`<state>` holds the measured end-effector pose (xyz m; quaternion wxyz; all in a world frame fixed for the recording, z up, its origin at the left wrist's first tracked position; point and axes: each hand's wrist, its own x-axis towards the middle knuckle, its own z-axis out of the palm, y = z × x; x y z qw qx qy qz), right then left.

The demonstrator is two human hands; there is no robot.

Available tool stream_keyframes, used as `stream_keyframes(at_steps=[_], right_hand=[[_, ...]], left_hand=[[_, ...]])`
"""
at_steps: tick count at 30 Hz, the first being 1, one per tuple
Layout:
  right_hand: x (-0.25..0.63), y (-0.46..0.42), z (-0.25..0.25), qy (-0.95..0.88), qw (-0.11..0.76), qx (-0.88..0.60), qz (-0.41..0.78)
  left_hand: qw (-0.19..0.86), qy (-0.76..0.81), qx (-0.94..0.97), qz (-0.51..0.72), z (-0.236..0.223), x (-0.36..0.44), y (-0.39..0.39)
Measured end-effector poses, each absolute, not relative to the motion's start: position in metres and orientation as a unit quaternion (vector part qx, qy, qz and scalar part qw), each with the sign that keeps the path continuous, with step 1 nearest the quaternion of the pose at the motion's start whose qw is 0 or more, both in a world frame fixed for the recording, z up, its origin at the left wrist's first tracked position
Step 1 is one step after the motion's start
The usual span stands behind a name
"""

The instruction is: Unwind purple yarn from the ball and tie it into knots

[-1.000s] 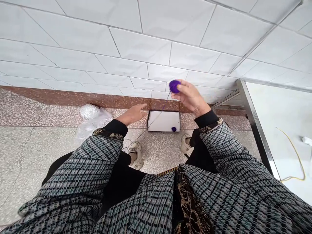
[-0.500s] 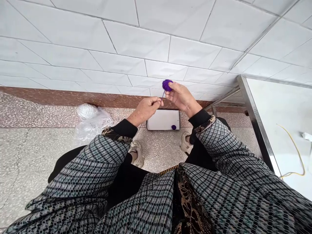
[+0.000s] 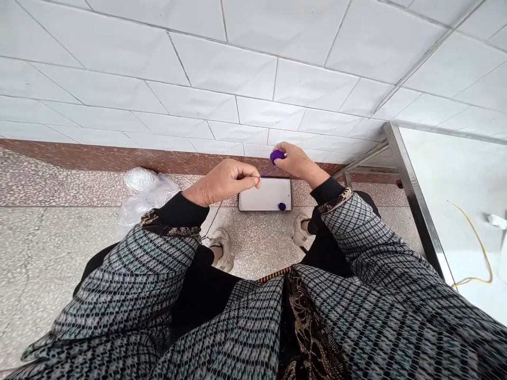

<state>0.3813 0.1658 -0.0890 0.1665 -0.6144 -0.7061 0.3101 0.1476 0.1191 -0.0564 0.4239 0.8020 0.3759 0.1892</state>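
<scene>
A small purple ball of yarn is held in the closed fingers of my right hand. To its left, my left hand pinches the purple strand, which stretches between the two hands. Below the left wrist a dark length of yarn hangs toward the floor. Under both hands lies a shallow white box with a dark rim, and a second purple yarn ball rests near its lower right corner.
On the floor at left, a white yarn ball sits by a clear plastic bag. A white tiled wall rises ahead. At right stands a metal-framed white table with a yellow cable. My shoes flank the box.
My right hand has come down slightly and turned with the purple ball. My left hand has moved a little left and lower, still pinching the strand, which now runs flatter.
</scene>
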Motion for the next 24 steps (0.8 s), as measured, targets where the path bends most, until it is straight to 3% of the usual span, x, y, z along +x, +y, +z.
stream_keyframes(at_steps=[6,10,17,24], right_hand=[[0.383,0.166,-0.090,-0.702,0.091,-0.611,0.354],[0.384,0.164,-0.091,-0.684,0.076,-0.557,0.465],[0.380,0.151,-0.082,-0.612,0.120,-0.340,0.704],[0.373,0.149,-0.072,-0.478,0.327,-0.299,0.758]], left_hand=[[0.263,0.466,0.827,0.176,-0.053,0.137,0.122],[0.216,0.482,0.829,0.184,-0.053,0.132,0.128],[0.319,0.489,0.776,0.237,-0.061,0.126,0.144],[0.563,0.434,0.662,0.236,-0.091,0.155,0.138]])
